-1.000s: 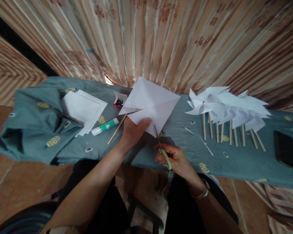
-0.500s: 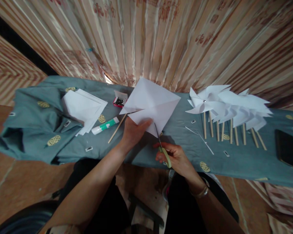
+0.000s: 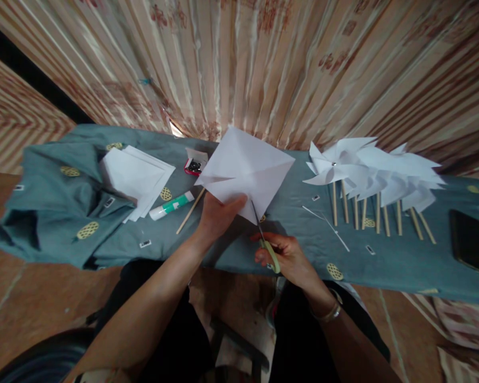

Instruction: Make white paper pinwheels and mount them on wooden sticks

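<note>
at mid-frame, we hold scissors (image 3: 272, 259) against white paper (image 3: 253, 165)
our left hand (image 3: 219, 215) pinches the paper; our right hand (image 3: 293, 260), below centre, grips the scissors.

Arms (image 3: 155, 292) reach forward, 2 hands (image 3: 219, 217) (image 3: 294, 259) gripping.

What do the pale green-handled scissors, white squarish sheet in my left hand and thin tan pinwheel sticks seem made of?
Pale green-handled scissors: handles probably smooth plastic, evenly coloured; blades likely metal, thin and dark. White squarish sheet: matte paper, given its creases and slit. Thin tan pinwheel sticks: perhaps matte wood, from their colour; no grain shows.
</note>
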### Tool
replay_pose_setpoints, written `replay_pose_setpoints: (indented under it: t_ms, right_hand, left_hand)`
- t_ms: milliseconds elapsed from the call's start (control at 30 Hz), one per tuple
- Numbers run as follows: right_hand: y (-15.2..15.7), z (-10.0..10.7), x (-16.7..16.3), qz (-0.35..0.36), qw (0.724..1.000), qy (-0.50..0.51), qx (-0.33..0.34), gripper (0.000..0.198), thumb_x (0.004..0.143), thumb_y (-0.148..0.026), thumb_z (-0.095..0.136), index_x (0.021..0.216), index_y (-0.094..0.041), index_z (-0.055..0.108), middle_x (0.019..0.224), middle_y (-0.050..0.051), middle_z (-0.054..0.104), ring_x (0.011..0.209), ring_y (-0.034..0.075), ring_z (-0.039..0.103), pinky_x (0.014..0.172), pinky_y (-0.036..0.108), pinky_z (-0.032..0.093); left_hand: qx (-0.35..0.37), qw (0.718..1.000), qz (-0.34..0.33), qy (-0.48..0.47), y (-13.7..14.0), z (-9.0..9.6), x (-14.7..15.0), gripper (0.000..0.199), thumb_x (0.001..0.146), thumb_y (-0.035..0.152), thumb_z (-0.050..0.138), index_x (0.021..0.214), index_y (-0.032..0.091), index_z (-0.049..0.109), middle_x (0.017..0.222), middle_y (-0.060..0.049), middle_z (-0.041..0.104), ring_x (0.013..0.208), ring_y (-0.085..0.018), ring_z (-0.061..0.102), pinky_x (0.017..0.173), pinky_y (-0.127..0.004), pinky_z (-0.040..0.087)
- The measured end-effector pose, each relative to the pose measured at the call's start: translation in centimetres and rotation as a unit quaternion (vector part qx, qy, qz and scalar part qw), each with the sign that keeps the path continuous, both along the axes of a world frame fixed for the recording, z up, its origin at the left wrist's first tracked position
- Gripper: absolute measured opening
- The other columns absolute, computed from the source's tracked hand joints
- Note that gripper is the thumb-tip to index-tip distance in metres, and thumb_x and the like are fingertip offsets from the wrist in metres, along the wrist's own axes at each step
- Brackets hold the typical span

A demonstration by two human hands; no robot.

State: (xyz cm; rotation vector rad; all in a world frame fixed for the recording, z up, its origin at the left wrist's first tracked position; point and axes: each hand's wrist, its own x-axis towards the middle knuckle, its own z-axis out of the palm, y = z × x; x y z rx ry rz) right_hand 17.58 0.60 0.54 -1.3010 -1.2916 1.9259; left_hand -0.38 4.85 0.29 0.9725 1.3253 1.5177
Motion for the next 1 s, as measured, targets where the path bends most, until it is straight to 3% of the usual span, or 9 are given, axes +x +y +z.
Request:
replay_pose_setpoints:
  t_ms: [233,600,800,1000]
  right_hand:
    - [-0.03,-0.43,0.24,0.010,1.000,-0.010,0.022,0.055,0.062,-0.057,0.080,0.098,-0.017,0.068,0.064,-0.001,0.066,0.054,0.010,0.055,0.052,0.023,0.045]
    - [0.04,-0.07,-0.02,-0.020,1.000,0.009,-0.010,0.051,0.056,-0.053,0.084,0.091,-0.019,0.070,0.059,-0.003,0.065,0.050,0.010,0.056,0.050,0.024,0.046]
    - [0.23,0.06,-0.01,-0.019,0.999,0.001,-0.026,0.053,0.052,-0.052,0.087,0.090,-0.019,0.070,0.060,-0.002,0.066,0.052,0.012,0.056,0.051,0.025,0.047]
    - [0.21,-0.03,0.06,-0.008,1.000,0.004,-0.012,0.053,0.058,-0.055,0.083,0.093,-0.018,0.069,0.061,-0.003,0.064,0.054,0.012,0.058,0.053,0.025,0.048]
  left_hand:
    - [-0.011,1.000,-0.014,0.000,-0.25,0.49,0.38,0.031,0.061,0.029,0.075,0.086,0.014,0.066,0.080,-0.005,0.070,0.069,-0.017,0.062,0.065,-0.031,0.053]
    - [-0.017,1.000,0.000,0.012,-0.22,0.13,0.29,0.024,0.060,0.027,0.075,0.079,0.016,0.066,0.077,-0.004,0.071,0.068,-0.016,0.061,0.065,-0.029,0.053]
    - [-0.011,1.000,-0.025,0.007,-0.51,0.34,0.60,0.029,0.062,0.028,0.074,0.086,0.016,0.067,0.082,-0.005,0.072,0.072,-0.018,0.064,0.069,-0.031,0.054]
    - [-0.018,1.000,-0.022,-0.010,-0.55,0.43,0.83,0.028,0.061,0.027,0.074,0.086,0.015,0.067,0.082,-0.005,0.072,0.072,-0.017,0.064,0.070,-0.031,0.054]
